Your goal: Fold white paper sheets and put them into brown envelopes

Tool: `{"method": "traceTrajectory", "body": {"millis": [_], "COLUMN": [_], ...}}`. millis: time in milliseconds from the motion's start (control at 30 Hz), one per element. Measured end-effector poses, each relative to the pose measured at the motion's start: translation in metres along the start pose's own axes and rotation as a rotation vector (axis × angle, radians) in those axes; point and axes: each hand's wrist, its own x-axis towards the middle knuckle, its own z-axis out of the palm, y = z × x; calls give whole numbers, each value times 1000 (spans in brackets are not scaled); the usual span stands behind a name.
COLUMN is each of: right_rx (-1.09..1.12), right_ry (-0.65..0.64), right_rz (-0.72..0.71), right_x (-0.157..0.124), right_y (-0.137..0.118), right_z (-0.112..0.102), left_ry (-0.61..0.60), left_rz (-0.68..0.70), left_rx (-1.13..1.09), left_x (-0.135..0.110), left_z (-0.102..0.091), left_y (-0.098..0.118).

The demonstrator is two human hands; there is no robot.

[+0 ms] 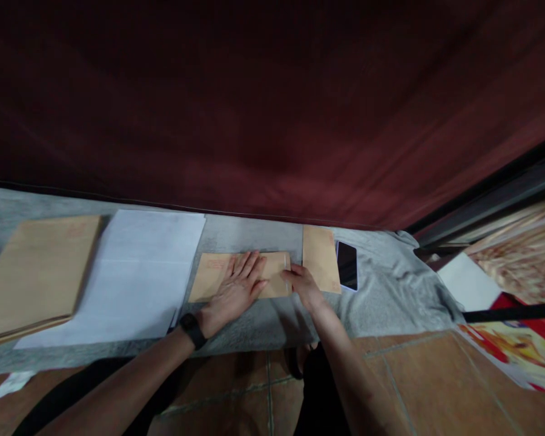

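A brown paper envelope (211, 280) with faint red print lies crosswise on the grey cloth in front of me. Flat on its middle rests my left hand (237, 287), fingers spread, a dark watch on the wrist. At the envelope's right end, my right hand (301, 283) has its thumb and fingers pinched on the flap edge, where a pale strip runs. Just beyond that hand lies a second brown envelope (322, 257), set upright. A dark-screened phone (347, 265) touches or nearly touches its right side.
White paper sheets (145, 272) and a stack of large brown envelopes (40, 266) lie to the left on the grey cloth (390, 290). A dark red curtain (272, 121) hangs behind. Colourful printed packaging (522, 351) sits at the right, above the tiled floor (418, 375).
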Motion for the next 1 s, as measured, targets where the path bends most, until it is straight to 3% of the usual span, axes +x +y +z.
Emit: {"method": "traceTrajectory", "body": {"millis": [133, 233, 367, 433, 500, 600, 767, 833, 1000], "right_rx": [238, 411, 536, 546, 545, 533, 637, 625, 330], "right_ry": [130, 174, 134, 101, 50, -21, 97, 71, 27], "right_rz": [17, -50, -80, -63, -33, 14, 69, 53, -53], "right_x": [3, 3, -3, -9, -16, -23, -26, -26, -24], "right_y": [-5, -8, -5, -1, 3, 7, 2, 0, 7], "right_z": [2, 4, 20, 32, 43, 47, 27, 21, 23], "left_ry": [158, 248, 83, 13, 29, 84, 2, 9, 1], "left_rz": [-28, -205, -613, -735, -793, -845, -821, -785, -773], "left_rx": [-145, -468, -1139, -1427, -1588, -1606, -1535, -1489, -1277], "left_x": [4, 3, -1, -2, -1, 1, 2, 4, 7], "left_z": [-29, -44, -39, -29, -20, -14, -25, -32, -31], "left_y": [7, 14, 19, 20, 19, 16, 7, 3, -10]}}
